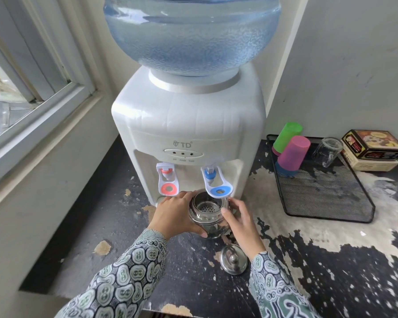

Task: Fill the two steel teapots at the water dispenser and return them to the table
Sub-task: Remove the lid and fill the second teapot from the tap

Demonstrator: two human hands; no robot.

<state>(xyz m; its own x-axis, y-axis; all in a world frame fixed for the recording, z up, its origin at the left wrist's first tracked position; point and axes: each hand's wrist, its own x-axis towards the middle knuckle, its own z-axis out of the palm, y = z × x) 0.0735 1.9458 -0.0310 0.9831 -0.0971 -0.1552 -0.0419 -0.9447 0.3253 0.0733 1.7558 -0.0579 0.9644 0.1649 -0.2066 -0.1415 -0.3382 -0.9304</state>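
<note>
A steel teapot [207,214] with its lid off and a perforated strainer inside sits under the blue tap [217,183] of the white water dispenser [189,125]. My left hand [175,214] wraps the pot's left side. My right hand [240,222] holds its right side, thumb on the rim. The pot's steel lid [233,260] lies on the worn black counter [331,260] just in front, between my forearms. Only one teapot is in view.
The red tap [168,181] is left of the blue one. A black mesh tray [326,191] at right holds upturned green [286,136] and pink cups [293,152] and a glass mug [327,150]. A box [375,148] stands behind it. A window [21,99] fills the left.
</note>
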